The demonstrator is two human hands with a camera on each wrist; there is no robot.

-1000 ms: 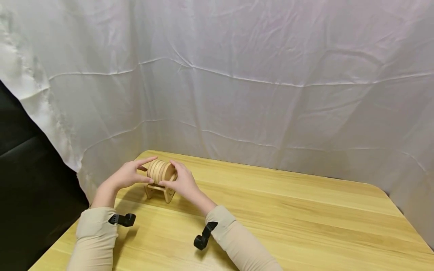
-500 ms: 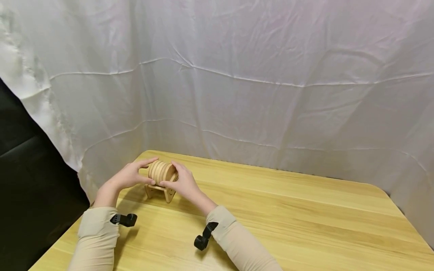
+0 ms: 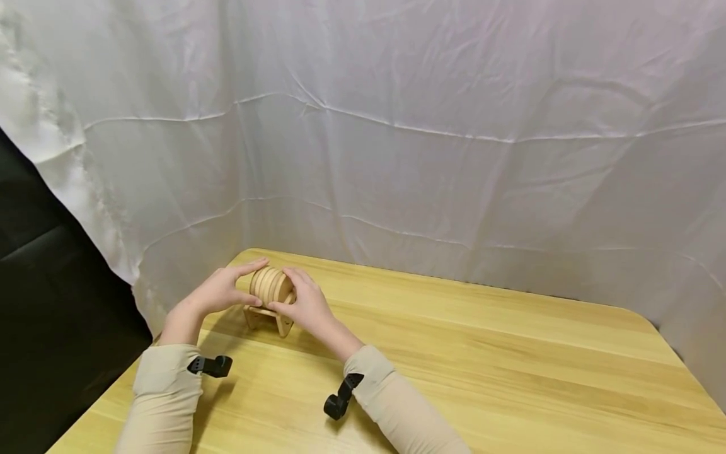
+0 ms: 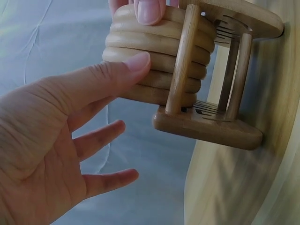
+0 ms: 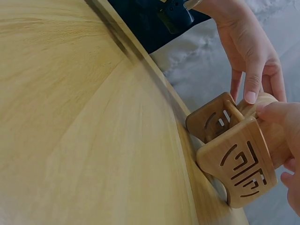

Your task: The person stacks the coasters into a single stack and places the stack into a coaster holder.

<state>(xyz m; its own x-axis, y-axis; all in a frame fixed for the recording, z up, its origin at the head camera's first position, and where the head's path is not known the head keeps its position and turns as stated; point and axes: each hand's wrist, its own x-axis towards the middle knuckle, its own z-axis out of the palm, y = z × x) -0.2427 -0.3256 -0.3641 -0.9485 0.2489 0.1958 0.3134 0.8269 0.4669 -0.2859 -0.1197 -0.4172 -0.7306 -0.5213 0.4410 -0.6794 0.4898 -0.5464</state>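
Note:
A row of several round wooden coasters (image 3: 266, 285) stands on edge in a small wooden holder (image 3: 283, 324) near the table's far left corner. My left hand (image 3: 222, 292) grips the row from the left; in the left wrist view its thumb (image 4: 136, 63) lies across the discs' rims, the lower fingers spread away. From the right, my right hand (image 3: 309, 308) holds the coasters at the other end, thumb in front and fingers over the top. Cut-out line patterns mark the holder's side panel (image 5: 236, 161) in the right wrist view. The left index fingertip's contact is hidden there.
The yellow wood-grain table (image 3: 482, 366) extends to the right and toward me. A pale cloth curtain (image 3: 425, 176) hangs behind it and along the left. Beyond the left table edge is a black surface (image 3: 62, 302). Black camera mounts sit on both sleeves.
Both hands keep their hold on the coasters, which stay in the holder. The left hand has shifted very slightly right; the whole view has moved a little too.

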